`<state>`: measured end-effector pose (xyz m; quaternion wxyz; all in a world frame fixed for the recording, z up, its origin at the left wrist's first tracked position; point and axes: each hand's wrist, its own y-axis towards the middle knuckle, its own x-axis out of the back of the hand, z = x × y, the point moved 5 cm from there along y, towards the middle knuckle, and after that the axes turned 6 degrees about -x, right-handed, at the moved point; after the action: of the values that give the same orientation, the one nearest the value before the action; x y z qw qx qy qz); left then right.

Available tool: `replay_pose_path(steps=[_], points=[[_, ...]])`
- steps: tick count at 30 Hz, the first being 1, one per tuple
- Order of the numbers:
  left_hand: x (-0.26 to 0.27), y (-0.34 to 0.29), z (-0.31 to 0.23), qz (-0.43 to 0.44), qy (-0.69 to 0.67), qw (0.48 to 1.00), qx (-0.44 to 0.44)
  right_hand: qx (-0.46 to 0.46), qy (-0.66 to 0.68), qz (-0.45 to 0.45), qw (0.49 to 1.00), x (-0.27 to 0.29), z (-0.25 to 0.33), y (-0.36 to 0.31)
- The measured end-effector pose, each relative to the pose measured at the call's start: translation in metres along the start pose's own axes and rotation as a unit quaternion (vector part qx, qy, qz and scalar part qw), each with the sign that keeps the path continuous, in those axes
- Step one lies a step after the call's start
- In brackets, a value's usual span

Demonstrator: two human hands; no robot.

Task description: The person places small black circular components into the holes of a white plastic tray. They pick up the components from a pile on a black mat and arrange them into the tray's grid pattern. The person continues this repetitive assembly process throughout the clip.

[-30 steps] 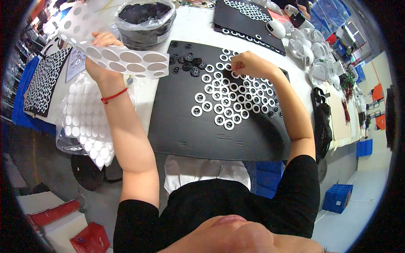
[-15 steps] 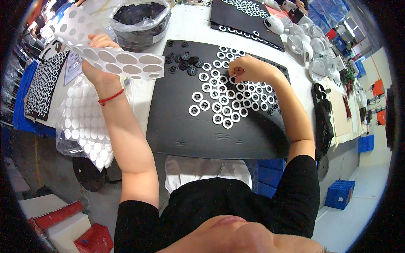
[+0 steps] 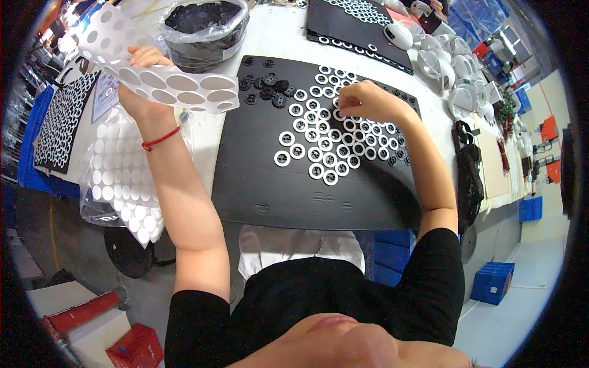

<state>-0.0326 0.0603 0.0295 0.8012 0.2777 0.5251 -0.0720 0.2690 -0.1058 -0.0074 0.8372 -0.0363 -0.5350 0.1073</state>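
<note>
My left hand (image 3: 144, 105) is closed on a curling white sheet of round stickers (image 3: 190, 92), held up left of a black board (image 3: 264, 196). Fingers show above the sheet; the rest of the grip is behind it. On the board lie many small round black plastic pieces with white rings (image 3: 330, 161) on them, crowded in the middle and right. A heap of bare black pieces (image 3: 279, 98) sits at its far left. My right hand (image 3: 371, 101) is over the far middle of the ringed pieces, fingers curled down and pinched together; what they hold, if anything, is hidden.
Behind the board stands a bag-lined tub (image 3: 205, 52) of black pieces. More sticker sheets (image 3: 116, 159) lie in clear plastic under my left forearm. Other boards of ringed pieces are at far left (image 3: 64, 122) and far right (image 3: 362, 46). Clear cups (image 3: 463, 98) crowd the right side.
My right hand has turned slightly at the same spot, its fingers now pointing more downward onto the ringed pieces. The left hand and its sheet are almost still.
</note>
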Motion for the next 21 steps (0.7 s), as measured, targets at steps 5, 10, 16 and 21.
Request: replay_pose_path(steps=[5,10,16,21], points=[[0.000,0.000,0.000,-0.001,-0.005,1.000,-0.002,0.010,-0.008,0.007,1.000,-0.004,0.001,0.003],[0.000,-0.001,-0.003,0.000,0.019,1.000,-0.019,0.018,0.012,-0.042,0.999,0.007,0.002,-0.001],[-0.002,-0.002,0.001,-0.006,0.001,1.000,-0.011,0.070,0.004,-0.029,0.997,-0.011,0.029,0.012],[-0.002,-0.001,0.001,-0.011,-0.013,1.000,-0.005,0.065,0.009,0.011,0.998,-0.015,0.024,0.022]])
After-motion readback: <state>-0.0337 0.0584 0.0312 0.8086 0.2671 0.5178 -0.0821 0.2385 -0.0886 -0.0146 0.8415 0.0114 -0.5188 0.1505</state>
